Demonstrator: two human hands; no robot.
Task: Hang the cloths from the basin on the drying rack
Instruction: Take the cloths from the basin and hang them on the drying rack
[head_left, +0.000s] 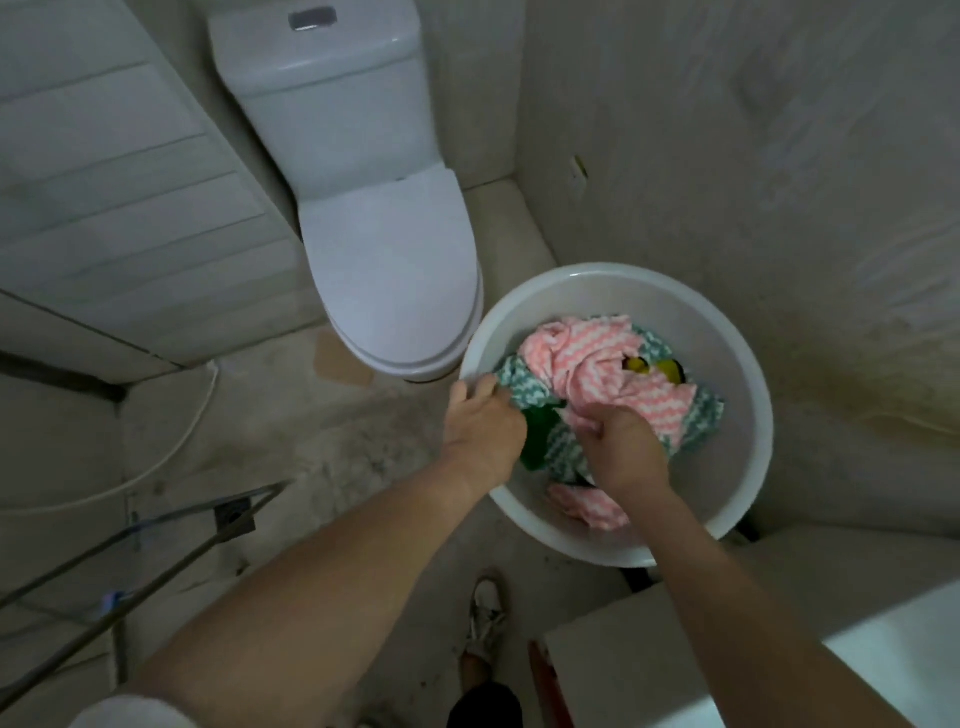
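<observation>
Basin rim (613, 270) is seemingly steadied by the left grip (483, 421), closure unclear; pink cloth (587, 364) is clenched by the right grip (623, 441) for lifting.

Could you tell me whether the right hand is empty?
No, the right hand grips a fold of the pink-and-white cloth inside the basin.

My right hand (623, 441) grips a pink-and-white zigzag cloth (587, 358) in a round white plastic basin (748, 358); beside it, my left hand (485, 423) holds a teal-and-white cloth (522, 389).
</observation>
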